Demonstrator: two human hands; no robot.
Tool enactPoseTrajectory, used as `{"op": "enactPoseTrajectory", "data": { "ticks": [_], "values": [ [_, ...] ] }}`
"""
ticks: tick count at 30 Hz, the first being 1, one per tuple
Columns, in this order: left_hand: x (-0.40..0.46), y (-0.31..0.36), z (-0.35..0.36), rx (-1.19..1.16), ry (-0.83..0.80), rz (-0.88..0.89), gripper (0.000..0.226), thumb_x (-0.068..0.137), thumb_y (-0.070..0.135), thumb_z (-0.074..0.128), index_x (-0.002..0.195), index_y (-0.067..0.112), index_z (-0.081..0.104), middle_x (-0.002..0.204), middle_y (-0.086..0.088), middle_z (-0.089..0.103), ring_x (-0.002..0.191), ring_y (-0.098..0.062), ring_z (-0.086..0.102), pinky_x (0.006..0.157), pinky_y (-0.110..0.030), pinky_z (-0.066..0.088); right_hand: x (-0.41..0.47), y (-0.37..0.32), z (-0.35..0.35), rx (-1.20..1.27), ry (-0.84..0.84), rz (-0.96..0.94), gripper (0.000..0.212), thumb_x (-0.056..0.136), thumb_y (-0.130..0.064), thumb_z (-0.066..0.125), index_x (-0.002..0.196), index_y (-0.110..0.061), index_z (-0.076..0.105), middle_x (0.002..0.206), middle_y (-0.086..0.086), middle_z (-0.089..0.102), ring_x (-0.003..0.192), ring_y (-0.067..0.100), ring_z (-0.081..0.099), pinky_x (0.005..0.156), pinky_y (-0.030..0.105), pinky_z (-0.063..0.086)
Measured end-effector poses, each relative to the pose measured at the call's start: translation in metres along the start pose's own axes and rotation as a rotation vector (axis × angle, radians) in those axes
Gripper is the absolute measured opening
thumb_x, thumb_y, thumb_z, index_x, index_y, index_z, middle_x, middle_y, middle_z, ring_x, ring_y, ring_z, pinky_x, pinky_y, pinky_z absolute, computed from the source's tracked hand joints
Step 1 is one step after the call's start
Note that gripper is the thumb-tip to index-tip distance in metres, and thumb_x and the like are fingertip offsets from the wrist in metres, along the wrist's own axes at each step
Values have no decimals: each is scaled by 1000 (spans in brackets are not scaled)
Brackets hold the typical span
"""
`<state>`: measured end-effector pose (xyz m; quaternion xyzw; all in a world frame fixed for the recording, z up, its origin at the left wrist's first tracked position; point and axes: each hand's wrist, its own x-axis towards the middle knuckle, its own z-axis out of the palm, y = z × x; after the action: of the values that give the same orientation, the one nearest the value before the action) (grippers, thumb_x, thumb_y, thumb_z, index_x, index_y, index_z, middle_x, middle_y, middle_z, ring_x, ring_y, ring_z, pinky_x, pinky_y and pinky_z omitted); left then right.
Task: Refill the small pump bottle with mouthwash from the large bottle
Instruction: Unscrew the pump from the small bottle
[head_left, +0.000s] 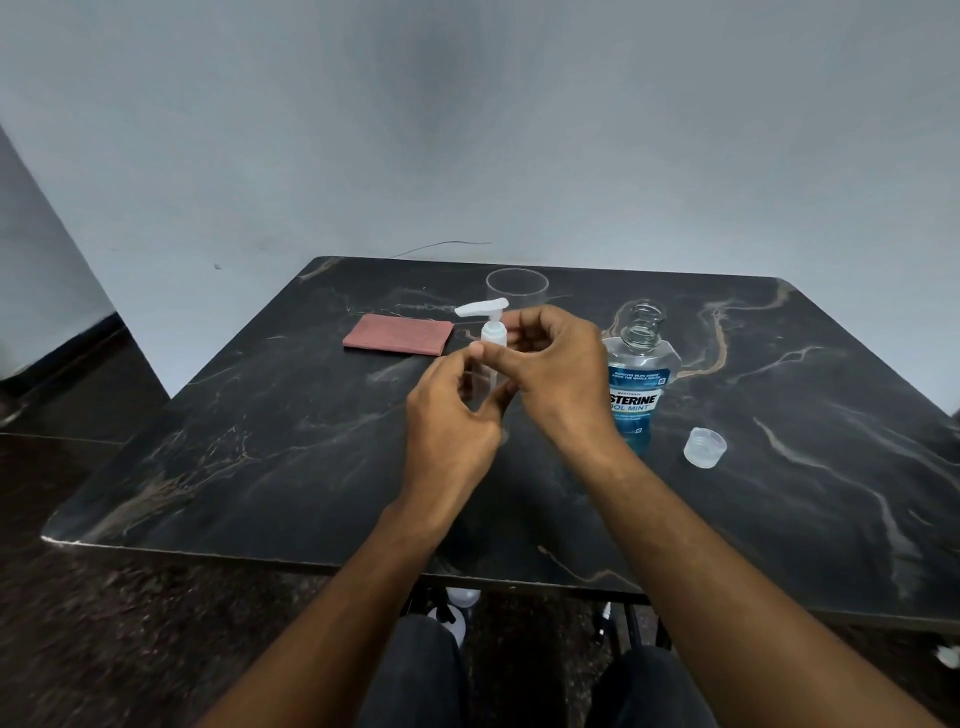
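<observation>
The small clear pump bottle (485, 376) stands mid-table with its white pump head (483, 307) on top, nozzle pointing right. My left hand (452, 415) holds the bottle's body from the near left. My right hand (556, 364) wraps around from the right, fingers at the white collar under the pump. The large mouthwash bottle (640, 384) stands just right of my right hand, uncapped, with blue liquid low inside. Its clear cap (705, 447) lies on the table to the right.
A clear glass (517, 291) stands behind the pump bottle. A folded reddish cloth (397, 334) lies at the back left. The dark marble table (260, 441) has its near edge close to my knees; a wall rises behind it.
</observation>
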<state>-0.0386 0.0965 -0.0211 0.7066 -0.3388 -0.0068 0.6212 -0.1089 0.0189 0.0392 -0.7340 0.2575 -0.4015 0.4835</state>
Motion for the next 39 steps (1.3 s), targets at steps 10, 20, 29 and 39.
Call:
{"op": "enactPoseTrajectory", "data": {
  "ticks": [10, 20, 29, 39],
  "values": [
    [-10, -8, -4, -28, -10, -19, 38, 86, 26, 80, 116, 43, 64, 111, 13, 68, 101, 0, 67, 86, -20, 55, 15, -33, -9, 65, -21, -139, 37, 87, -12, 74, 122, -6, 67, 107, -1, 74, 95, 4, 69, 88, 21, 56],
    [-18, -8, -15, 28, -14, -49, 44, 86, 28, 79, 120, 47, 60, 110, 24, 63, 104, 8, 62, 80, -4, 47, 43, -56, 19, -113, -91, -437, 31, 92, -12, 68, 123, -13, 69, 105, -3, 71, 96, 7, 64, 78, 11, 48],
    [-29, -8, -31, -35, 93, -10, 41, 91, 20, 73, 130, 28, 62, 115, 14, 66, 105, -1, 64, 89, -16, 51, 71, -6, 59, -572, -540, -337, 26, 76, -9, 81, 101, -14, 79, 97, 0, 77, 76, 4, 63, 71, 18, 49],
    [-34, -5, -47, -4, 174, 26, 39, 93, 17, 72, 130, 23, 62, 119, 9, 64, 110, -7, 64, 96, -26, 52, 45, 33, 87, -576, -691, -199, 21, 79, -22, 65, 88, -6, 73, 92, 9, 75, 90, 16, 68, 99, 49, 44]
  ]
}}
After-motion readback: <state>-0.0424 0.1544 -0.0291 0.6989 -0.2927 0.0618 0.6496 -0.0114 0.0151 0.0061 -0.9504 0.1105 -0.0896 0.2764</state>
